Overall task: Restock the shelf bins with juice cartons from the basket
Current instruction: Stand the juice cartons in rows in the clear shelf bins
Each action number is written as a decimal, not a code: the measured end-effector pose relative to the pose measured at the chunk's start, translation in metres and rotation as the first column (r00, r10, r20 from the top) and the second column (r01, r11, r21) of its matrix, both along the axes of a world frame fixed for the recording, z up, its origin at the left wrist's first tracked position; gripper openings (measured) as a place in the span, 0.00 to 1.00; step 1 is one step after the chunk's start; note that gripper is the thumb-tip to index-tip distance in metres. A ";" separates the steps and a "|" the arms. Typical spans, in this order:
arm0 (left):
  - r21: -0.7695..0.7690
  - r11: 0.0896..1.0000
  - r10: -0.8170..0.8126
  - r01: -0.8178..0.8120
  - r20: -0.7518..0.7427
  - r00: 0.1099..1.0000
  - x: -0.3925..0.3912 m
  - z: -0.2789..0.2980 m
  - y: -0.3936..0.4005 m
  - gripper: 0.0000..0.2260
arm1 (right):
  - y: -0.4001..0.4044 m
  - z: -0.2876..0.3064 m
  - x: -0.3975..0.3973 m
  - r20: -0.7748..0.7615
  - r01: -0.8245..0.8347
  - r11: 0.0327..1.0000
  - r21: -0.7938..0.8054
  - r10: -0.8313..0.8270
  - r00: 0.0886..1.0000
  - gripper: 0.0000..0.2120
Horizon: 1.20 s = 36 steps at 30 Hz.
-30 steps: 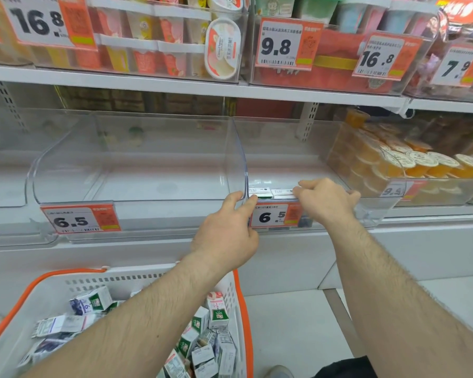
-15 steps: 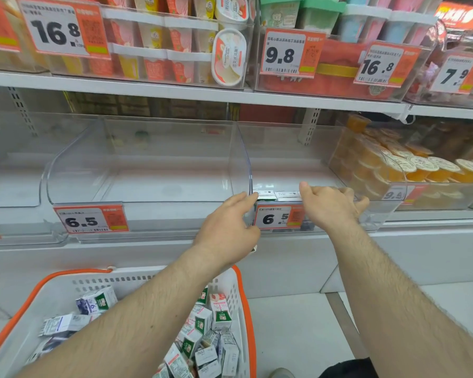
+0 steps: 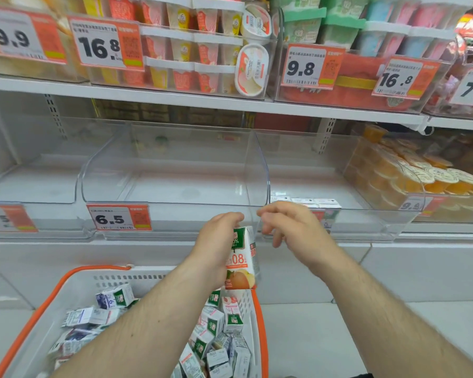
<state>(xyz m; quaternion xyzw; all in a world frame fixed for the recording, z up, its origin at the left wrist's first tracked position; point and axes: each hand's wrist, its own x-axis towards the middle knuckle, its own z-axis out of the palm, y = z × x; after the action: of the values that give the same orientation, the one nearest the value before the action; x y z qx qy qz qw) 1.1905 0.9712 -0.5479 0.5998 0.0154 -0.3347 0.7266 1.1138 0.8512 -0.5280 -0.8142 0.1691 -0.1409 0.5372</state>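
My left hand (image 3: 216,241) grips a white juice carton (image 3: 241,263) with a peach picture, held upright in front of the shelf edge and above the basket's right rim. My right hand (image 3: 292,230) hovers just right of it with loosely curled fingers, blurred, holding nothing. Behind the hands, two clear shelf bins meet. The middle bin (image 3: 189,216) has nothing in it. The right bin (image 3: 366,222) has a few cartons (image 3: 325,204) standing along its front wall. The white basket with an orange rim (image 3: 66,282) sits below left and holds several loose cartons (image 3: 115,296).
A bin of orange jelly cups (image 3: 434,181) stands to the right. The shelf above (image 3: 202,100) carries packed bins of pudding cups. A 6.5 price tag (image 3: 118,218) hangs on the middle bin. Grey floor (image 3: 311,336) shows right of the basket.
Both hands have drawn back from the bins' front edge toward me. The peach carton now shows in my left hand. My right hand has left the bin wall.
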 end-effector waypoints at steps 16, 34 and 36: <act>0.321 0.931 -0.343 0.175 0.601 0.721 0.004 -0.036 0.061 0.29 | 0.040 -0.010 0.020 -0.091 0.067 0.984 0.163 -0.053 0.994 0.13; 0.503 0.857 -0.493 -0.111 0.863 0.109 0.101 -0.010 0.166 0.34 | 0.143 0.007 0.078 0.116 0.031 0.962 0.270 -0.065 0.991 0.08; 0.507 0.849 -0.495 -0.147 0.862 0.114 0.113 0.003 0.175 0.34 | 0.149 0.017 0.092 0.194 0.089 0.964 0.252 -0.141 0.971 0.07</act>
<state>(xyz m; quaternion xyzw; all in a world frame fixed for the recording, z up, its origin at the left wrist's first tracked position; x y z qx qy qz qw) 1.3039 1.1462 -0.5453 0.8218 -0.4562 0.0705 0.3339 1.2061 0.9998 -0.5110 -0.7122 0.1746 -0.2355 0.6379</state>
